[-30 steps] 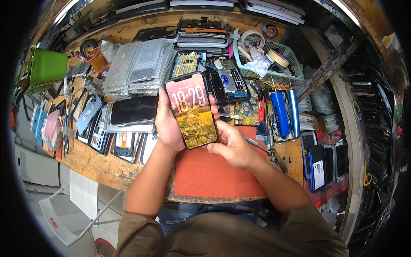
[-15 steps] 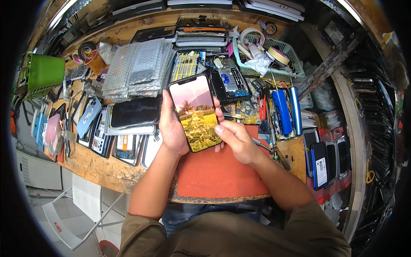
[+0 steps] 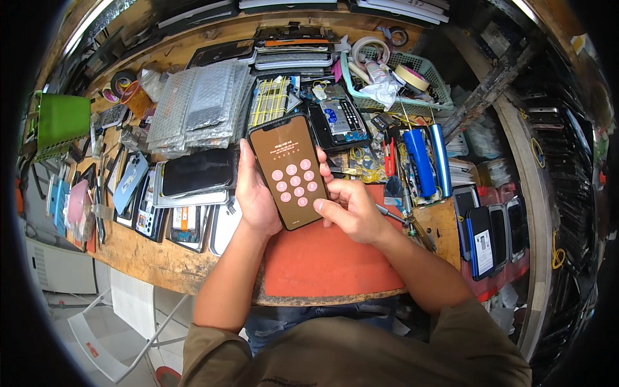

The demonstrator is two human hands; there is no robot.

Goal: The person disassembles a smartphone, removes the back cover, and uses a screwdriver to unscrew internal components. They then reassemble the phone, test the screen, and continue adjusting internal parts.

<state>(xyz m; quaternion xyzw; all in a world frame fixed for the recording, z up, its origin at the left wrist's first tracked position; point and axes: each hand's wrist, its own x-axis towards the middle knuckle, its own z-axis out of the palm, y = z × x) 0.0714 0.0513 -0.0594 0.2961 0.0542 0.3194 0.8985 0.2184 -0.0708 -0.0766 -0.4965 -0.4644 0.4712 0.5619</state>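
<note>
A black-framed smartphone (image 3: pixel 293 209) rests tilted in my left hand (image 3: pixel 256 201), with the palm along its left side and fingertips curling around the right edge. Its lit brown screen shows a passcode keypad of pink round keys. My right hand (image 3: pixel 354 209) is closed at the phone's lower right, its thumb over the bottom keys and its other fingers bent beside the edge. Below the phone lies an orange-red work mat (image 3: pixel 322 267).
Phones and a dark screen panel (image 3: pixel 196 173) lie at left, with bubble-wrap sleeves (image 3: pixel 200 106) behind. An opened device (image 3: pixel 338 115) sits beyond the phone. Further right are blue cylindrical tools (image 3: pixel 420 164), red-handled pliers (image 3: pixel 389 155) and a green basket (image 3: pixel 438 97) of tape rolls.
The phone's screen has gone from a landscape lock picture to a passcode keypad. My right thumb has shifted slightly left and down over the glass, and the view has turned a little.
</note>
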